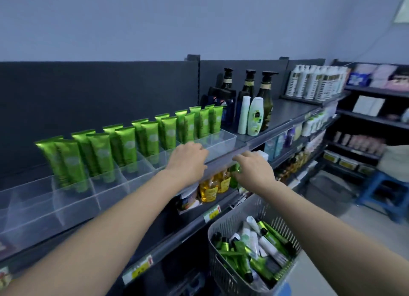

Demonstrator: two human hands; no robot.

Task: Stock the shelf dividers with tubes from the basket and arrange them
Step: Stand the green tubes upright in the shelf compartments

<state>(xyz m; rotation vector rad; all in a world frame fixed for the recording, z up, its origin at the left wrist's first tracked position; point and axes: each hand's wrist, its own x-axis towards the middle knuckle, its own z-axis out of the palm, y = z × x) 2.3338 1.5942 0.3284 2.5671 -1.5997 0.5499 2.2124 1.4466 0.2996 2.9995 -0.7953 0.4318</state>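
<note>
Glossy green plastic tubes (99, 154) stand upright in a clear acrylic divider tray (73, 207) on the top shelf. Their long axes are vertical, with the flat crimped ends up and the caps down. They stand two deep in each compartment, in a row that runs from near left to far right. Each carries a pale round emblem, and its print is too small to read.

The left hand (188, 160) holds the tray's front wall, with its fingers bent over the edge and the thumb on the outer face. The right hand (254, 169) holds nothing, and its loosely extended fingers touch the shelf's transparent front rail (221, 160).

Below and to the right, a grey slotted plastic basket (223, 271) holds a jumble of green and white black-capped tubes (272, 236) lying at mixed angles. The yellow and white price tags (138, 268) on the lower shelf edge are illegible.
</note>
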